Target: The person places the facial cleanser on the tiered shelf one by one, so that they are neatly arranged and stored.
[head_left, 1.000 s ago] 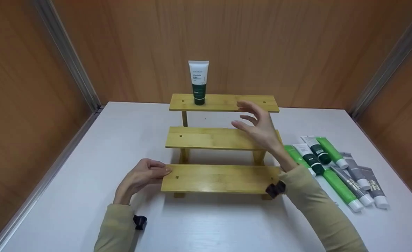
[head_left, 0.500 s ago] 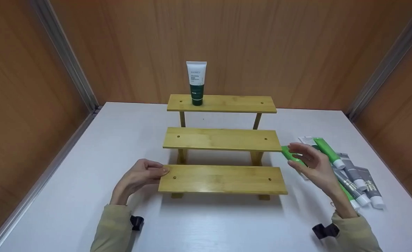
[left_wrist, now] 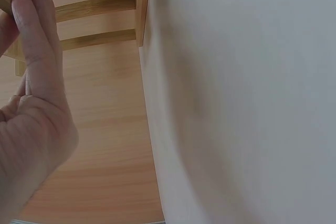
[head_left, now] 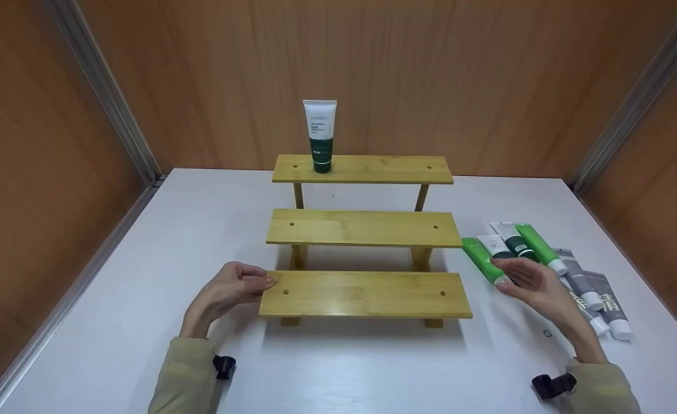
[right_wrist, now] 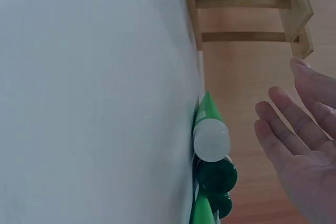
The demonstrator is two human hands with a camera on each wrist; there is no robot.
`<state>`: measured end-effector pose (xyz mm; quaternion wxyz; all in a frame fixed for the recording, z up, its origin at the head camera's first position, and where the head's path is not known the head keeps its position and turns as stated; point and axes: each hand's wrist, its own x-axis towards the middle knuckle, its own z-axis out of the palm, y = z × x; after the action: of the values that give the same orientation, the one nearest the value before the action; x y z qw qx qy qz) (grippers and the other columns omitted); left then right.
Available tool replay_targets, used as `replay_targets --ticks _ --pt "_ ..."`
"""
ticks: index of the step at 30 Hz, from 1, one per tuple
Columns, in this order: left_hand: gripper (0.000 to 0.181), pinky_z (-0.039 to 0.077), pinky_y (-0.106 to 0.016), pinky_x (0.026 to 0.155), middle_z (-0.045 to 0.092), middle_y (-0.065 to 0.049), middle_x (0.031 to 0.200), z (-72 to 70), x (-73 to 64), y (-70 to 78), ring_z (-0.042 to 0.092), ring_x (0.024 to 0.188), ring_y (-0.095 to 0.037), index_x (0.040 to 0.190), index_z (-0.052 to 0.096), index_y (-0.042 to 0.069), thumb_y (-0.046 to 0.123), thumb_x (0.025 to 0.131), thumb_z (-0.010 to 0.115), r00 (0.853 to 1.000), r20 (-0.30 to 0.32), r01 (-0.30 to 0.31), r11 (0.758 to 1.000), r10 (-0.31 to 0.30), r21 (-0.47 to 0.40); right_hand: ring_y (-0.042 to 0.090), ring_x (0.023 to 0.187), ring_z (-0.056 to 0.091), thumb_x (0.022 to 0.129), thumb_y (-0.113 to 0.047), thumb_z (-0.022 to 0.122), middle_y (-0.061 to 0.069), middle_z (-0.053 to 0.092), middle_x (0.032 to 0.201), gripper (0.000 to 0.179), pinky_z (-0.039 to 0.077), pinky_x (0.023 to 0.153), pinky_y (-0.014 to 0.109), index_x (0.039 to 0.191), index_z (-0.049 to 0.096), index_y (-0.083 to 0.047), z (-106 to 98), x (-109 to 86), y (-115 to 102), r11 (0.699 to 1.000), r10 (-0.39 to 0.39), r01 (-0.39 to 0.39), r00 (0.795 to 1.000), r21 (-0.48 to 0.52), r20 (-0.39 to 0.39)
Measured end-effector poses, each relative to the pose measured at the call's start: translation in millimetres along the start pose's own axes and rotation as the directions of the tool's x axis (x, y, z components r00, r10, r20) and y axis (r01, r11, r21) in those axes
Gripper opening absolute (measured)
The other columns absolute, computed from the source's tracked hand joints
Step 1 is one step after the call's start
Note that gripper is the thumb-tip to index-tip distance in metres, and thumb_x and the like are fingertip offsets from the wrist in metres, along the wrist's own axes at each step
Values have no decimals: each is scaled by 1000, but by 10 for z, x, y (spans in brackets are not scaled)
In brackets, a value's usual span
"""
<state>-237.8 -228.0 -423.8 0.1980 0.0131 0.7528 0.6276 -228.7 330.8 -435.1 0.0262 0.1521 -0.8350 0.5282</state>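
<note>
Bottom tier (head_left: 364, 294) of wooden stand (head_left: 364, 229) pinched at left end by left hand (head_left: 229, 291). Right hand (head_left: 545, 292) held near piled squeeze tubes (head_left: 577, 276), fingers and thumb parted, nothing gripped. White-and-green tube (head_left: 320, 136) stood upright on top tier (head_left: 384, 168).

Light from above; mild glare on tabletop (head_left: 344, 368), soft shadow beneath stand (head_left: 364, 228); wrist views dimmer (slightly hazy).

Upright tube (head_left: 320, 138) blocks the top board's (head_left: 384, 168) left part; room rightward. Middle board (head_left: 361, 227) free end to end. Left fingers (head_left: 252, 269) occupy front board's (head_left: 365, 294) left end. Heaped tubes (head_left: 542, 248) crowd right fingers (head_left: 519, 266), beyond and rightward; nearside desk (head_left: 361, 368) open.
</note>
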Motion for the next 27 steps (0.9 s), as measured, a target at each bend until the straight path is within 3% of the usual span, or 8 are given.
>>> replay_targets --ticks 4,10,13,16,19,22,23,27 --pt "52 62 -28 83 77 -11 104 2 9 -2 75 89 -14 127 55 -18 17 93 72 1000 -7 6 1000 -6 7 -13 117 56 91 -5 73 -16 66 124 38 43 98 2 124 60 8 -5 1 74 999 3 -3 1000 -42 0" --pt "51 63 -28 83 77 -10 101 1 11 -1 75 88 -14 126 57 -17 18 92 73 1000 -7 7 1000 -7 6 -2 123 60 91 -9 73 21 63 134 35 41 98 1 123 63 2 -12 8 125 990 11 -10 1000 -142 3" --pt "50 63 -28 83 77 -9 101 0 5 3 75 89 -14 125 57 -16 18 92 73 1000 -4 6 1000 -6 2 0 125 58 94 -14 71 27 58 138 39 40 98 2 127 61 4 -18 9 125 981 69 -60 997 -187 41" --pt "50 62 -28 83 77 -9 101 -1 0 4 75 89 -14 125 57 -17 18 92 73 1000 2 0 1000 0 -1 20 131 59 96 -20 69 27 55 143 43 47 103 13 130 59 4 -15 5 107 964 137 -118 988 -237 66" --pt "51 62 -28 84 77 -10 101 -2 -2 2 75 89 -14 125 56 -17 18 92 73 1000 7 -5 1000 5 -8 44 137 49 96 -21 69 28 53 145 43 49 111 39 131 59 2 -3 0 104 949 157 -131 985 -287 70" --pt "51 62 -29 84 77 -10 102 -3 0 -2 75 90 -14 125 56 -18 17 92 73 1000 9 -7 1000 7 -15 45 137 48 95 -21 70 26 52 147 40 42 113 52 128 62 1 1 -10 105 940 142 -113 988 -322 66" --pt "51 62 -29 84 77 -10 101 -4 0 -3 75 90 -14 125 56 -18 17 92 73 1000 9 -8 1000 8 -17 45 137 48 95 -20 71 26 52 147 38 43 114 48 126 62 0 2 -13 107 938 134 -104 989 -332 67" --pt "48 62 -27 83 77 -8 99 -9 -2 -9 75 88 -13 123 58 -17 17 92 73 1000 19 -15 1000 15 -23 46 136 48 94 -16 71 27 53 145 33 43 106 10 121 65 0 -5 -15 108 937 109 -78 991 -339 74"
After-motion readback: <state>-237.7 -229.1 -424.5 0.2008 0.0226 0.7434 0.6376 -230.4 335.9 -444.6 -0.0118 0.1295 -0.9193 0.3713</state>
